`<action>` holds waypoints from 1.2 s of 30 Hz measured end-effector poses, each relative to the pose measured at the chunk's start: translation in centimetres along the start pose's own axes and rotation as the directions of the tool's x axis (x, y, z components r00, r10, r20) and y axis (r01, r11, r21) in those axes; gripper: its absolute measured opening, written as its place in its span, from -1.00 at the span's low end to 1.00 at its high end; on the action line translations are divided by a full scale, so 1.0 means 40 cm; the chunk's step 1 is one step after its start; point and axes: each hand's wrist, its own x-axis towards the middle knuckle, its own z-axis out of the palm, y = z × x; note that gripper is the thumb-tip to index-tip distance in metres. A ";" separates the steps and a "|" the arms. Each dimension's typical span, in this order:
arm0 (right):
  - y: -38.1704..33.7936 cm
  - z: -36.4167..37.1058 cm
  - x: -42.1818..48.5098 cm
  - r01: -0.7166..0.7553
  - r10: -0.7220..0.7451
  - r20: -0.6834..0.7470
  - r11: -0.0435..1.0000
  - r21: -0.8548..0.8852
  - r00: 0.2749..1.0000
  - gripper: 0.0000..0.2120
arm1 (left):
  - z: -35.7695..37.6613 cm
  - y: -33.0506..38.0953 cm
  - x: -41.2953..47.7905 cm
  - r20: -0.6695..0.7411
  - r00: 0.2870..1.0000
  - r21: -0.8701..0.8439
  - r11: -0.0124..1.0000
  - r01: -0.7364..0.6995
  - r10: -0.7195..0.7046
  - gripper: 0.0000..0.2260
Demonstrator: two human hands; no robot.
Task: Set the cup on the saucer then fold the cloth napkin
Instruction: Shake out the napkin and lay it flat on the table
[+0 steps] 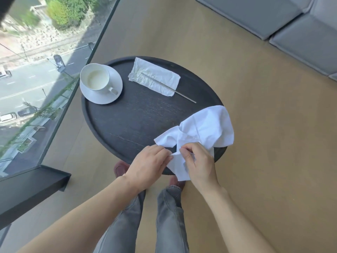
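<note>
A white cup (95, 77) stands upright on a white saucer (109, 95) at the far left of the round dark table (135, 117), its handle pointing toward me. The white cloth napkin (204, 128) lies crumpled at the table's near right edge, partly hanging over the rim. My left hand (149, 163) and my right hand (198, 161) both pinch the napkin's near corner at the table's front edge, close together.
A crumpled paper wrapper (155, 77) with a thin metal stick (184, 96) poking out lies at the table's far side. A glass wall (45, 79) runs along the left, with a dark ledge (31, 189) below. Grey cushions (291, 24) sit at the far right on the wooden floor.
</note>
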 end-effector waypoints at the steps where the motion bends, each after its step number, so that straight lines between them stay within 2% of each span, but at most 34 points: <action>1: 0.000 -0.015 0.005 0.027 -0.027 0.035 1.000 -0.001 0.999 -0.77 | -0.014 0.012 0.000 -0.003 1.000 -0.022 0.999 0.027 -0.027 -0.71; 4: -0.007 -0.065 0.016 0.242 -0.226 0.142 0.964 -0.107 0.964 -0.60 | -0.076 0.059 -0.002 -0.069 0.991 -0.098 0.989 0.107 -0.114 -0.70; 7: -0.031 -0.119 0.022 0.416 -0.381 0.204 0.892 -0.175 0.902 -0.64 | -0.159 0.127 -0.012 -0.154 0.971 -0.160 0.974 0.159 -0.183 -0.76; 10: -0.066 -0.177 0.023 0.459 -0.436 0.154 0.870 -0.182 0.887 -0.62 | -0.244 0.199 -0.029 -0.241 0.952 -0.087 0.981 0.171 -0.188 -0.79; 13: -0.116 -0.282 0.021 0.491 -0.482 0.091 0.853 -0.177 0.871 -0.52 | -0.324 0.294 -0.066 -0.330 0.929 -0.017 0.985 0.172 -0.168 -0.74; 16: -0.132 -0.367 0.019 0.522 -0.513 0.102 0.823 -0.224 0.852 -0.49 | -0.373 0.353 -0.104 -0.394 0.894 0.002 0.973 0.232 -0.212 -0.73; 19: -0.101 -0.415 0.026 0.509 -0.493 0.132 0.815 -0.277 0.860 -0.49 | -0.400 0.348 -0.125 -0.457 0.832 -0.047 0.943 0.330 -0.314 -0.75; 22: -0.089 -0.530 0.010 0.471 -0.455 0.127 0.826 -0.310 0.882 -0.67 | -0.441 0.400 -0.156 -0.506 0.776 -0.098 0.919 0.382 -0.377 -0.76; 26: -0.071 -0.657 -0.001 0.318 -0.284 0.153 0.901 -0.296 0.947 -0.74 | -0.473 0.425 -0.163 -0.503 0.730 -0.175 0.882 0.438 -0.462 -0.79; 28: -0.072 -0.711 -0.003 0.179 -0.151 0.159 0.967 -0.179 0.976 -0.81 | -0.483 0.430 -0.161 -0.489 0.685 -0.291 0.841 0.456 -0.540 -0.79; 31: -0.094 -0.773 0.011 0.010 -0.007 0.090 0.999 -0.031 0.996 -0.70 | -0.500 0.451 -0.140 -0.490 0.614 -0.491 0.778 0.393 -0.619 -0.73; 34: -0.135 -0.818 0.055 -0.018 0.022 -0.025 0.990 0.137 0.999 -0.68 | -0.532 0.469 -0.095 -0.494 0.566 -0.638 0.717 0.281 -0.660 -0.72; 36: -0.176 -0.845 0.088 0.016 0.004 -0.068 0.954 0.301 0.998 -0.72 | -0.562 0.471 -0.063 -0.514 0.554 -0.670 0.710 0.217 -0.655 -0.72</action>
